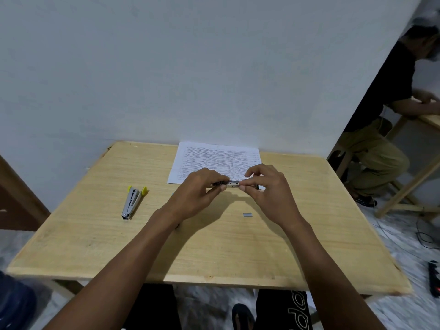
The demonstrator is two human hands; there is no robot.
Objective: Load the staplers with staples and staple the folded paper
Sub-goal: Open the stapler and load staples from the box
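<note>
Both my hands hold a small metal stapler (233,184) above the table's middle, just in front of the printed paper (215,160). My left hand (197,192) grips its left end with curled fingers. My right hand (269,186) pinches its right part between thumb and fingers. Most of this stapler is hidden by my fingers. A second stapler (132,202), silver with yellow ends, lies opened out on the table to the left, apart from both hands. A short grey strip of staples (247,215) lies on the table below my right hand.
The wooden table (95,234) stands against a pale wall. Another person sits at a separate wooden table at the far right (385,129). Cables and a power strip (434,279) lie on the floor to the right. A dark blue object (14,303) sits at the lower left.
</note>
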